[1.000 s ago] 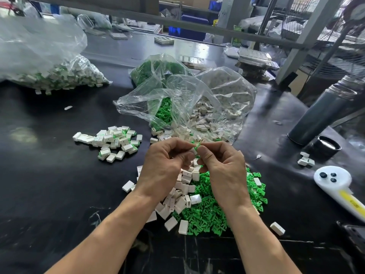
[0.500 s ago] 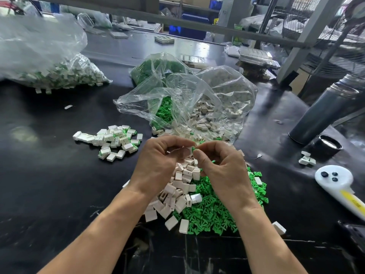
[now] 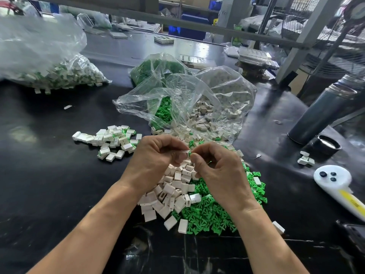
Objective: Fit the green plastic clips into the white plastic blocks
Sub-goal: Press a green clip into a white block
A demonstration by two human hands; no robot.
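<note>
My left hand [image 3: 156, 161] pinches a small white block [image 3: 185, 152] at its fingertips. Facing it, my right hand [image 3: 219, 171] pinches a green clip [image 3: 190, 153] whose tip meets the block's end. Both hands hover above a loose heap of white blocks [image 3: 173, 192] and, to its right, a heap of green clips [image 3: 209, 214] on the black table. A small pile of white blocks with green clips in them [image 3: 114, 141] lies to the left.
An open clear bag [image 3: 197, 99] of clips and blocks lies just behind my hands. A large bag of fitted blocks [image 3: 49, 66] is at far left. A grey flask [image 3: 324, 113], its black cap [image 3: 326, 145] and a white handheld device [image 3: 339, 188] stand right.
My hands stayed together over the heaps, drifting slightly away from me. The right hand's green clip now meets the end of the white block in the left hand.
</note>
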